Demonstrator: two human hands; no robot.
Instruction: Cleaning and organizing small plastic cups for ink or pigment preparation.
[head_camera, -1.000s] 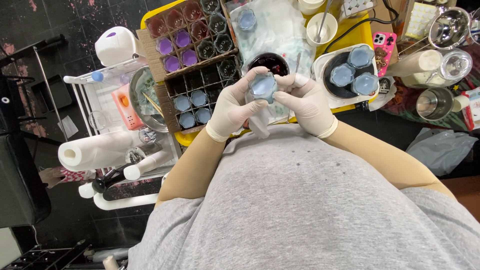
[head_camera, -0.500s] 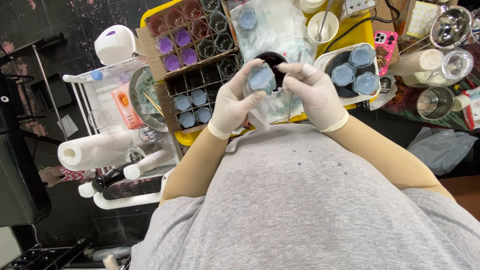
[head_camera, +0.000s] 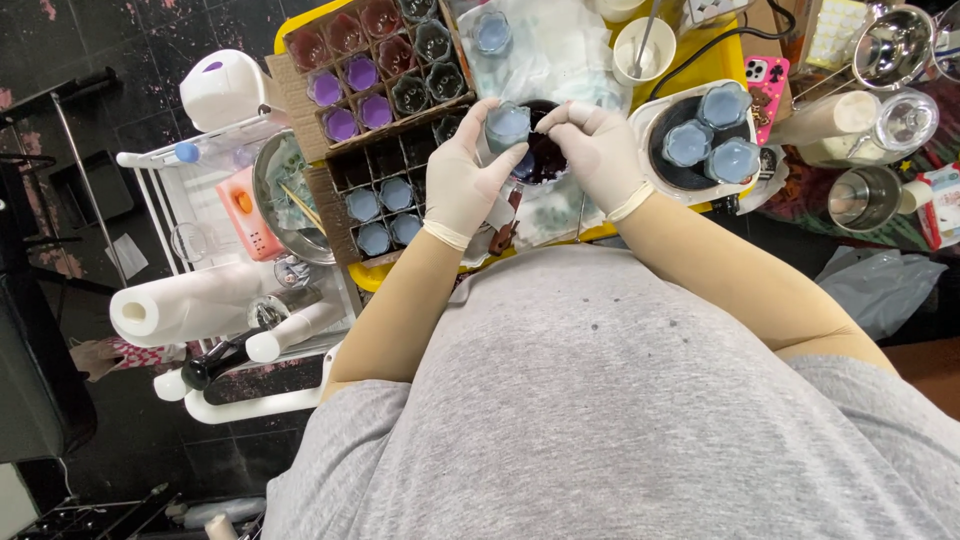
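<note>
Gloves cover both hands. The left hand (head_camera: 462, 180) is wrapped around a small glass jar (head_camera: 507, 124) of pale blue filling, holding it up over a dark bowl (head_camera: 543, 160) on the yellow table (head_camera: 712, 62). The right hand (head_camera: 598, 148) pinches at the jar's rim from the right, fingers closed on it. Left of them sits a cardboard divider box (head_camera: 372, 140) with purple and blue jars; right, a round pot (head_camera: 690, 145) holds three more blue ones.
</note>
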